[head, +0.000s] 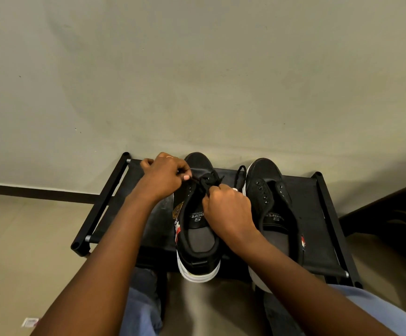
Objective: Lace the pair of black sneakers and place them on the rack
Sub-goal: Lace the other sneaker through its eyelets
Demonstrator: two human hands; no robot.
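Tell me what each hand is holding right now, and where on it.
Both hands pinch the black shoelace over the left sneaker: the left hand near one end, the right hand further along it.

Plain beige wall [197,69], tiled floor [27,238]

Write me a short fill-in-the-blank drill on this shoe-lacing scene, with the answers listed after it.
1. Both hands pinch the black ____ over the left sneaker.
2. The right sneaker shows bare eyelets, so it is still ____.
3. Both sneakers sit on top of the black ____.
4. The left hand and the right hand work on the sneaker on the ____.

Answers: lace; unlaced; rack; left
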